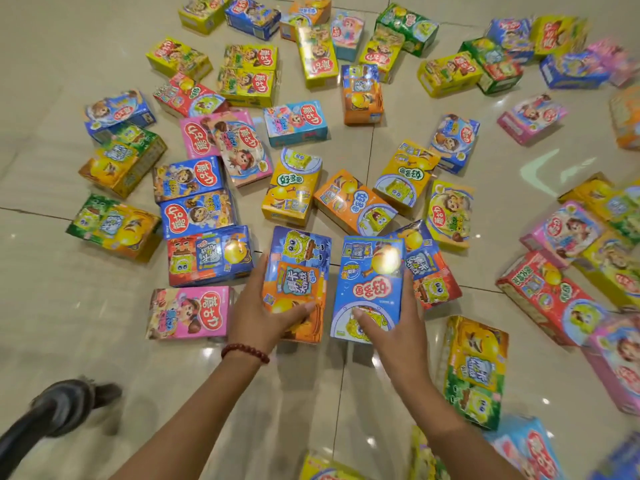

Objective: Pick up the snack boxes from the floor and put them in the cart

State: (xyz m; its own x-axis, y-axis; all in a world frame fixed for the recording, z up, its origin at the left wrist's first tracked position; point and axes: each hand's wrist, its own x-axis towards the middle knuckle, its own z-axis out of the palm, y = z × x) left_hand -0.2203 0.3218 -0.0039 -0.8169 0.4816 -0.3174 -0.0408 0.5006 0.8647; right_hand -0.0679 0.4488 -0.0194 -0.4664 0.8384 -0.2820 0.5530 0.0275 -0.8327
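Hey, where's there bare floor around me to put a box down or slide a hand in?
Bare tile lies left of the pink box by your left hand, and between your forearms. A small gap opens right of the light blue box. Ahead of both hands, right hand included, the boxes are crowded, many touching.

from where i'm watching, a glossy beige tiled floor (52, 323) fills the view, with dark grout lines and small light glints. at about eight o'clock a dark, blurred curved object (52, 414) comes in from the lower left corner; i cannot tell what it is.
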